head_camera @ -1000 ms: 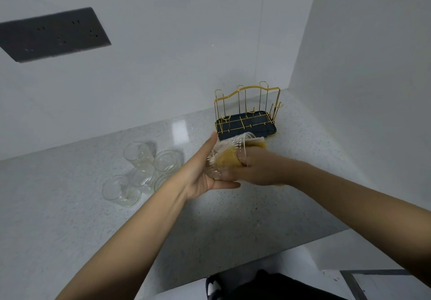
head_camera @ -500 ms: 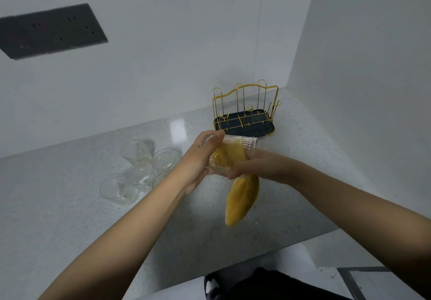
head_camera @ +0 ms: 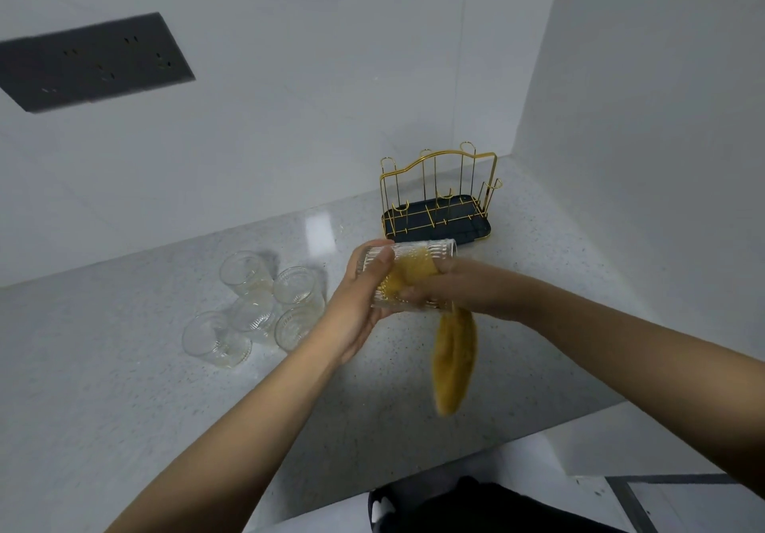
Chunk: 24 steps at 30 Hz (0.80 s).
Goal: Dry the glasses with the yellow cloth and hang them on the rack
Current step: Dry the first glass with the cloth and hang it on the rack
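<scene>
My left hand (head_camera: 359, 304) grips the ribbed clear glass tumbler (head_camera: 407, 275) above the speckled grey counter (head_camera: 165, 387); my right hand (head_camera: 449, 290) pinches the yellow cloth (head_camera: 453, 360) inside it. Gold wire rack (head_camera: 439, 197), far right, holds nothing; five glasses (head_camera: 256, 309) wait left.

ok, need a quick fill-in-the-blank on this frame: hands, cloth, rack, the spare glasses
The left hand holds a ribbed ____ on its side.
The right hand pushes the ____ cloth into it.
The gold rack holds ____ glasses.
The spare glasses on the counter number ____.

Missing words: glass; yellow; no; five
</scene>
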### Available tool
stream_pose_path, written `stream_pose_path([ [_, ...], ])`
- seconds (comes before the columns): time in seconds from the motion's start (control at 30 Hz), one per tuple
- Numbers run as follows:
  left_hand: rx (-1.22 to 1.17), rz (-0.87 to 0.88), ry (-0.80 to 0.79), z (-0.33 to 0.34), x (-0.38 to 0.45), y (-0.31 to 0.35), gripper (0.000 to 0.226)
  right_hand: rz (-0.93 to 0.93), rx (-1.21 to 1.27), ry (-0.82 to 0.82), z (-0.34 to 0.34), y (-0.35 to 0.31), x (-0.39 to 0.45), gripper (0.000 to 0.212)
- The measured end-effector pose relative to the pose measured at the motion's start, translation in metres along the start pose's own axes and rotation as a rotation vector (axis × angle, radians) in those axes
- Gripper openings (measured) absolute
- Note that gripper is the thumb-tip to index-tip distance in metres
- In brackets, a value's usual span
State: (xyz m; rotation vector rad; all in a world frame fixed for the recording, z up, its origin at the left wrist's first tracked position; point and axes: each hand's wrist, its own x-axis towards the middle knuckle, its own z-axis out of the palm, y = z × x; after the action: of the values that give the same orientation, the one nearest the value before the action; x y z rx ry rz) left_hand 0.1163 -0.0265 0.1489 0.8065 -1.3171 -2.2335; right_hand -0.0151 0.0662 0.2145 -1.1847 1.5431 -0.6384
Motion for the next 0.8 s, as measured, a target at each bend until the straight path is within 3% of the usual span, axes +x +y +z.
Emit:
stream_pose_path([
  [0.1,0.082,-0.130,0.028,0.005,0.001,0.016,0.062,-0.101,-0.287,-0.006,0.003,0.003,-0.002,0.040],
  [0.2,0.098,-0.337,-0.007,0.005,0.001,0.028,0.051,-0.260,-0.584,0.032,0.002,0.004,-0.002,0.036],
  [0.3,0.094,-0.348,-0.061,0.002,0.002,0.026,0.056,-0.239,-0.559,0.075,0.002,0.006,0.002,0.031],
  [0.37,-0.006,-0.257,-0.110,0.000,0.001,0.017,0.062,-0.177,-0.493,0.107,0.000,0.006,0.004,0.031],
  [0.43,-0.101,-0.128,-0.079,-0.003,0.001,0.004,0.062,-0.121,-0.275,0.093,0.000,0.002,0.003,0.026],
  [0.5,-0.057,-0.036,-0.028,-0.004,0.003,-0.003,0.062,-0.073,-0.142,0.081,0.000,0.001,0.003,0.025],
  [0.63,0.158,-0.147,0.022,0.002,0.005,0.018,0.058,-0.115,-0.391,0.028,-0.002,0.002,0.000,0.041],
  [0.7,0.120,-0.286,0.003,0.005,0.005,0.029,0.047,-0.215,-0.556,-0.002,-0.003,0.004,-0.002,0.042],
  [0.8,0.050,-0.387,-0.026,0.001,0.004,0.028,0.051,-0.270,-0.731,0.021,-0.007,0.011,-0.002,0.049],
])
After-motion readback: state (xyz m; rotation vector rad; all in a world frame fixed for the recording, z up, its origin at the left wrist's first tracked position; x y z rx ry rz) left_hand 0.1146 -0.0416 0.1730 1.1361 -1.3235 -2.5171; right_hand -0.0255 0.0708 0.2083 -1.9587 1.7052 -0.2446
